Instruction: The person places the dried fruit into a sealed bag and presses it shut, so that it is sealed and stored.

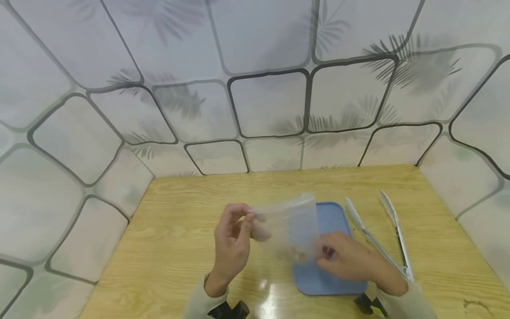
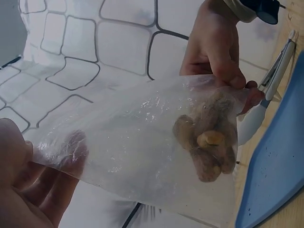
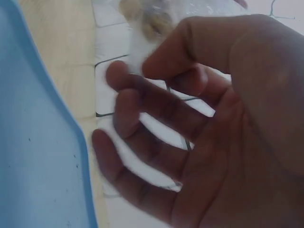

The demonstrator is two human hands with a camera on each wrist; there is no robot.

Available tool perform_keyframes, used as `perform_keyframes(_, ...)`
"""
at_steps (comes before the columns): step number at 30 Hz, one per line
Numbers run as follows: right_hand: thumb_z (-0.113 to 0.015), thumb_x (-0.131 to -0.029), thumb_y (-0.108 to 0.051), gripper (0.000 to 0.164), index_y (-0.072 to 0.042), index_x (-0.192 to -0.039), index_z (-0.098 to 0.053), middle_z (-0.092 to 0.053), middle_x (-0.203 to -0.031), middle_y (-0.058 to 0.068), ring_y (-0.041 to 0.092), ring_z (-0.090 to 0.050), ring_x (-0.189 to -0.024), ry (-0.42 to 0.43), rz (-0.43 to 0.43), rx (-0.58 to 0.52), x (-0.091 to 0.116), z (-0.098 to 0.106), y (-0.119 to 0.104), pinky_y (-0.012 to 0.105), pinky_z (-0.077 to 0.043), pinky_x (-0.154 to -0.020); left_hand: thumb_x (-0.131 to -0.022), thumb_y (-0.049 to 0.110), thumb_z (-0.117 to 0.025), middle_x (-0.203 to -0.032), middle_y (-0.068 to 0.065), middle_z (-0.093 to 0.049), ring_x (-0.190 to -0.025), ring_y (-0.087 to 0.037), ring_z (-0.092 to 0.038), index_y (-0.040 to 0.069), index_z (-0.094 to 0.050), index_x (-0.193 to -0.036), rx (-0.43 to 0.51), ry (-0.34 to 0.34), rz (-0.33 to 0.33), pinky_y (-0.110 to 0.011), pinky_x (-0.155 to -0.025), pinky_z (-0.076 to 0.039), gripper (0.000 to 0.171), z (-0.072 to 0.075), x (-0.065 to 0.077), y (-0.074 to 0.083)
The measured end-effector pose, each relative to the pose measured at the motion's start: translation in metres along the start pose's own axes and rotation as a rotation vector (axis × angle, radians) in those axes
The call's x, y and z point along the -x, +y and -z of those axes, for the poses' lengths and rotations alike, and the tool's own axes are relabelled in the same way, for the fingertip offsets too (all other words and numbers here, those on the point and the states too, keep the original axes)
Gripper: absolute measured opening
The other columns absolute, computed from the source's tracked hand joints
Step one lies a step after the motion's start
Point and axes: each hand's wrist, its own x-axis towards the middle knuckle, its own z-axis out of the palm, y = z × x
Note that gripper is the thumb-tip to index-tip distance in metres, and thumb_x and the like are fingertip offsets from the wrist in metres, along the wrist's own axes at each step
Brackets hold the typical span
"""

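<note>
A clear plastic bag (image 1: 284, 228) is held up between my hands, over the left part of the blue tray. Inside, gathered at the end near the right hand, lie several brown, knobbly pieces that look like peanuts in their shells (image 2: 205, 164). My left hand (image 1: 232, 252) pinches the bag's left edge between thumb and fingers, with some fingers showing through the plastic. At the lower right corner, my right hand (image 1: 352, 260) pinches the bag between thumb and index finger. Its other fingers curl loosely in the right wrist view.
The blue tray (image 1: 328, 283) lies on the wooden table (image 1: 171, 239), with small dark crumbs on it. To its right rest metal tongs (image 1: 403, 248) with pale tips, spread apart. Patterned panels (image 1: 271, 106) stand around the table's back and sides.
</note>
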Motion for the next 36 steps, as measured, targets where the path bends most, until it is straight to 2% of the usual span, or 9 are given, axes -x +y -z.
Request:
perform_keyframes(4, -0.084, -0.094, -0.019, 0.021, -0.022, -0.100, -0.064, -0.065, -0.092, -0.014, -0.004, -0.061, -0.087, -0.015, -0.093, 0.016, 0.005, 0.006, -0.006, 0.026, -0.060, -0.076, -0.107, -0.019, -0.042, -0.092, -0.032, -0.068, -0.059, -0.030, -0.074, -0.014, -0.048, -0.114, 0.037, -0.069, 0.032, -0.034, -0.051, -0.062, 0.011, -0.007, 0.003, -0.003)
perform_keyframes(7, -0.089, -0.092, -0.031, 0.037, -0.022, -0.120, -0.067, -0.069, -0.110, -0.013, -0.001, -0.064, -0.102, 0.081, -0.135, 0.019, 0.007, 0.010, -0.018, 0.029, -0.060, -0.085, -0.108, -0.018, -0.038, -0.091, -0.036, -0.069, -0.060, -0.035, -0.074, -0.013, -0.045, -0.115, 0.071, -0.132, 0.053, -0.035, -0.051, -0.062, 0.011, -0.011, 0.005, -0.003)
perform_keyframes(10, -0.088, -0.092, -0.016, 0.043, -0.019, -0.130, -0.069, -0.074, -0.117, -0.007, 0.002, -0.068, -0.107, 0.257, -0.063, 0.001, 0.003, 0.012, -0.029, 0.028, -0.060, -0.089, -0.110, -0.016, -0.034, -0.092, -0.038, -0.070, -0.063, -0.038, -0.074, -0.013, -0.042, -0.115, 0.111, -0.183, 0.081, -0.037, -0.053, -0.063, 0.010, -0.013, 0.007, -0.002)
perform_keyframes(13, -0.077, -0.094, 0.005, 0.039, -0.017, -0.126, -0.073, -0.079, -0.115, -0.003, 0.003, -0.073, -0.107, 0.394, 0.032, -0.058, -0.002, 0.012, -0.034, 0.024, -0.061, -0.090, -0.111, -0.014, -0.031, -0.093, -0.039, -0.070, -0.065, -0.040, -0.074, -0.012, -0.039, -0.115, 0.134, -0.219, 0.094, -0.039, -0.056, -0.065, 0.010, -0.014, 0.008, -0.002)
perform_keyframes(19, -0.068, -0.093, 0.019, 0.040, -0.011, -0.117, -0.076, -0.081, -0.113, -0.004, 0.004, -0.076, -0.099, 0.506, 0.124, -0.123, -0.006, 0.010, -0.034, 0.022, -0.062, -0.084, -0.110, -0.013, -0.038, -0.093, -0.039, -0.071, -0.069, -0.043, -0.075, -0.014, -0.043, -0.116, 0.143, -0.255, 0.070, -0.041, -0.063, -0.066, 0.007, -0.014, 0.008, -0.001)
perform_keyframes(22, -0.068, -0.092, 0.020, 0.037, -0.006, -0.116, -0.077, -0.081, -0.114, -0.006, 0.004, -0.076, -0.097, 0.529, 0.159, -0.149, -0.007, 0.008, -0.036, 0.021, -0.062, -0.081, -0.106, -0.016, -0.049, -0.091, -0.035, -0.073, -0.073, -0.038, -0.078, -0.013, -0.051, -0.116, 0.105, -0.242, 0.074, -0.040, -0.067, -0.067, 0.011, -0.014, 0.009, 0.001)
perform_keyframes(27, -0.068, -0.091, 0.022, 0.037, -0.003, -0.117, -0.077, -0.081, -0.114, -0.005, 0.005, -0.074, -0.094, 0.559, 0.243, -0.201, -0.009, 0.004, -0.035, 0.020, -0.060, -0.076, -0.098, -0.020, -0.062, -0.095, -0.032, -0.071, -0.092, -0.012, -0.079, -0.012, -0.063, -0.112, 0.055, -0.196, 0.075, -0.033, -0.077, -0.067, 0.017, -0.013, 0.009, 0.003)
perform_keyframes(30, -0.069, -0.092, 0.020, 0.033, 0.000, -0.117, -0.077, -0.081, -0.112, 0.001, 0.008, -0.073, -0.094, 0.581, 0.317, -0.208, -0.010, 0.003, -0.032, 0.020, -0.058, -0.075, -0.097, -0.017, -0.065, -0.101, -0.030, -0.075, -0.098, -0.005, -0.077, -0.015, -0.064, -0.111, 0.124, -0.203, 0.139, -0.029, -0.080, -0.066, 0.014, -0.010, 0.009, 0.004)
perform_keyframes(36, -0.073, -0.094, 0.014, 0.025, 0.002, -0.115, -0.078, -0.081, -0.109, 0.006, 0.009, -0.074, -0.098, 0.601, 0.381, -0.191, -0.011, 0.003, -0.027, 0.019, -0.058, -0.082, -0.101, -0.001, -0.072, -0.111, 0.006, -0.082, -0.099, -0.005, -0.078, -0.017, -0.069, -0.111, 0.178, -0.213, 0.393, -0.026, -0.086, -0.064, 0.019, -0.005, 0.007, 0.009)
